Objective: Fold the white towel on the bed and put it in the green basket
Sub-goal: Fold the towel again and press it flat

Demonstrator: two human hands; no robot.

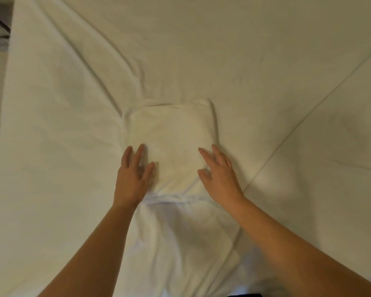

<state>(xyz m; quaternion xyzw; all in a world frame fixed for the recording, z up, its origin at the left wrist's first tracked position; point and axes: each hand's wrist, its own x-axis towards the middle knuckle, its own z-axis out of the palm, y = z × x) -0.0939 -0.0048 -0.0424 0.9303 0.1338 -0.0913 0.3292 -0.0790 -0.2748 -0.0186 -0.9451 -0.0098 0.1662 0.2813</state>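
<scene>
Both bare forearms come up from the near edge and converge on the white towel, which lies folded into a compact pad on the bed, straight ahead and between the hands. Left hand rests flat at the pad's near-left corner, fingers spread and holding nothing; right hand lies flat on its near-right side, fingers likewise spread and empty. Neither hand is clearly nearer, so a lift would take both, one on each flank. The pad looks a little longer near-to-far than left-to-right, though white on white makes its edges hard to trace. Layered folds show along its near edge, and loose cloth trails nearer still; whether that is towel or bedsheet I cannot tell. Farther off, creases fan across the sheet. The green basket is nowhere in view, so which way the towel must travel cannot be judged.
</scene>
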